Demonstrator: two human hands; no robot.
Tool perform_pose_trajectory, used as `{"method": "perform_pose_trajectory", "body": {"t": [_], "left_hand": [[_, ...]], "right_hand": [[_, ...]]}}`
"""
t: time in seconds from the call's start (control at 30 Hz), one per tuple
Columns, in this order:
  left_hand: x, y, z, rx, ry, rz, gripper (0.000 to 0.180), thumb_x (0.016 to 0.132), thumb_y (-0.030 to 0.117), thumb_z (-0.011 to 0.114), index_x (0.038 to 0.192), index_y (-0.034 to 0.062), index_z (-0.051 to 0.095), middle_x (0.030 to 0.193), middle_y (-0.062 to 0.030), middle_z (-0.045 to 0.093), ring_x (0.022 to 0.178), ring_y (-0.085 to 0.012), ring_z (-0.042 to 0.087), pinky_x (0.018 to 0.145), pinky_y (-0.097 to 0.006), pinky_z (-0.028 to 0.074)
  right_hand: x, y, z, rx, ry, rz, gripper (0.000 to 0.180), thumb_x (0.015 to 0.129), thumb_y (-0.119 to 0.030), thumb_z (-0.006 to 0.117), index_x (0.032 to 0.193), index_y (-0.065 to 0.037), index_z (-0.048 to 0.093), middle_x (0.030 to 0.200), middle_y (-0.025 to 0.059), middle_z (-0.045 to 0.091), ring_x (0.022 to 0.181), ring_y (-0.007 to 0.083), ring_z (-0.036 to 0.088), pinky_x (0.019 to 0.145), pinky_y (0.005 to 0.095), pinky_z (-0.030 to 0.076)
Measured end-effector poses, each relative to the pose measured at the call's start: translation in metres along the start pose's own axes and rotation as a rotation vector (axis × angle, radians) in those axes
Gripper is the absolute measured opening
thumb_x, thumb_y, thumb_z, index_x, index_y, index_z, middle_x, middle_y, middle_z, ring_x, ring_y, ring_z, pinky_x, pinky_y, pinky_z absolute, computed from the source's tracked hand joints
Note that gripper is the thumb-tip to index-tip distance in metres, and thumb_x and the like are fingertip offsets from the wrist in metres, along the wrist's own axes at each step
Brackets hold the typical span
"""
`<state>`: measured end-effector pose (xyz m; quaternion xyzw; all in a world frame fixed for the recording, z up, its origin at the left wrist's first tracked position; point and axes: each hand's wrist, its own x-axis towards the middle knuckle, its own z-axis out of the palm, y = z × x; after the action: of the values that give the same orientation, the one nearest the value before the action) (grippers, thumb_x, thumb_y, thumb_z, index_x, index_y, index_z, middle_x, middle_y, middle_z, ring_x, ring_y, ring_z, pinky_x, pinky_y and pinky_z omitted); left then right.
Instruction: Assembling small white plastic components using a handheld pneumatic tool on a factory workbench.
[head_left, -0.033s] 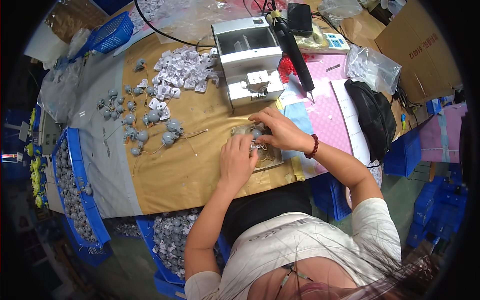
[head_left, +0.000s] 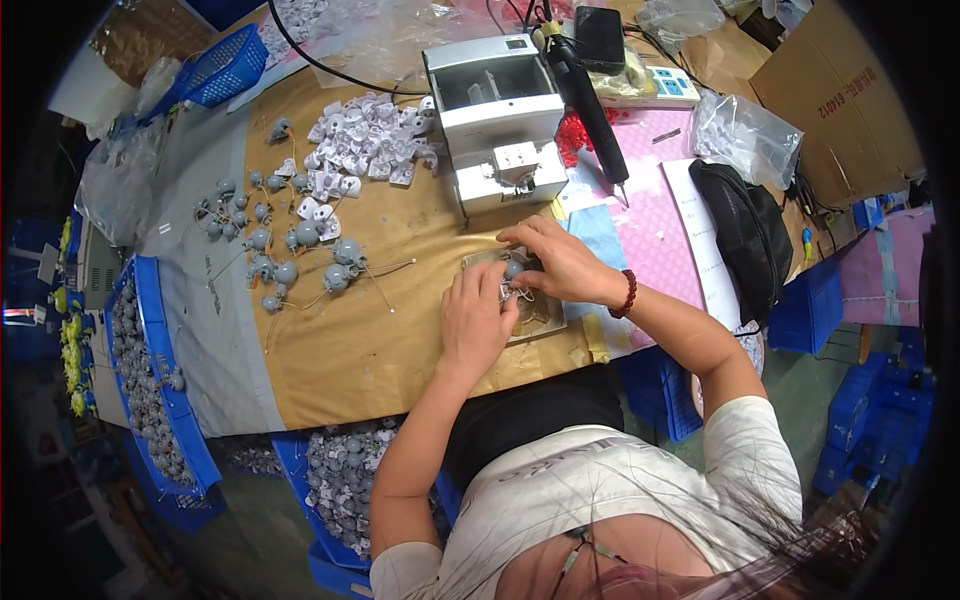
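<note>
Both my hands meet over a small square metal fixture [head_left: 545,318] near the table's front edge. Between them sits a grey ball-shaped part [head_left: 514,269] with a white piece and thin wires. Bent fingers of my left hand [head_left: 477,318] press on its left side, thumb close to the wires. My right hand [head_left: 565,262] arches over from the right and pinches the same part with thumb and fingers. The fingertips hide much of the part. Left of my hands lie several loose grey balls with wires [head_left: 286,272] on the brown table covering.
A white machine [head_left: 510,120] stands beyond my hands, with a black electric screwdriver [head_left: 590,105] beside it. White plastic pieces [head_left: 360,140] are heaped to its left. A black pouch [head_left: 742,235] lies right. Blue bins [head_left: 180,420] of grey parts stand at the left edge.
The fingers of my left hand have shifted very slightly at the part. Nothing else has visibly moved.
</note>
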<state>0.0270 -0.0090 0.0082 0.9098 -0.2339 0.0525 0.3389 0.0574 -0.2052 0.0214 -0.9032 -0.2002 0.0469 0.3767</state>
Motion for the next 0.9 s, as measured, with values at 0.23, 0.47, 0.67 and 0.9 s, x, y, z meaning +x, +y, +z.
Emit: {"method": "perform_pose_trajectory", "body": {"t": [0.23,0.47,0.67,0.9], "left_hand": [[0.005,0.002,0.007,0.095,0.004,0.004,0.034,0.077,0.013,0.074,0.109,0.0071,0.064,0.098,-0.0089,0.061,0.097,-0.0310,0.057,0.082,-0.043,0.047],[0.008,0.003,0.009,0.074,0.035,0.027,0.033,0.076,0.013,0.074,0.107,0.0076,0.065,0.095,-0.0084,0.061,0.094,-0.0308,0.058,0.080,-0.042,0.047],[0.007,-0.001,0.008,0.064,0.009,0.012,0.032,0.076,0.013,0.074,0.106,0.0067,0.066,0.095,-0.0090,0.062,0.094,-0.0311,0.057,0.079,-0.042,0.047],[0.007,-0.002,0.009,0.039,0.019,0.019,0.034,0.076,0.014,0.074,0.107,0.0052,0.066,0.095,-0.0110,0.062,0.094,-0.0327,0.057,0.081,-0.044,0.047]], "right_hand": [[0.032,0.057,-0.040,-0.068,0.703,-0.141,0.048,0.083,-0.015,0.077,0.126,-0.002,0.058,0.114,0.0165,0.061,0.105,0.0316,0.059,0.089,0.0380,0.048],[0.072,0.142,-0.100,0.088,0.554,0.360,0.061,0.085,-0.024,0.078,0.135,0.000,0.053,0.100,0.0203,0.070,0.091,0.0275,0.069,0.081,0.0375,0.053],[0.069,0.071,-0.104,0.249,1.020,-0.186,0.060,0.080,-0.004,0.083,0.131,-0.002,0.050,0.094,0.0034,0.065,0.083,0.0112,0.064,0.076,0.0260,0.053],[0.080,-0.037,-0.110,0.679,0.547,-0.327,0.057,0.084,0.011,0.067,0.133,-0.002,0.042,0.089,0.0102,0.066,0.080,0.0194,0.068,0.075,0.0334,0.056]]}}
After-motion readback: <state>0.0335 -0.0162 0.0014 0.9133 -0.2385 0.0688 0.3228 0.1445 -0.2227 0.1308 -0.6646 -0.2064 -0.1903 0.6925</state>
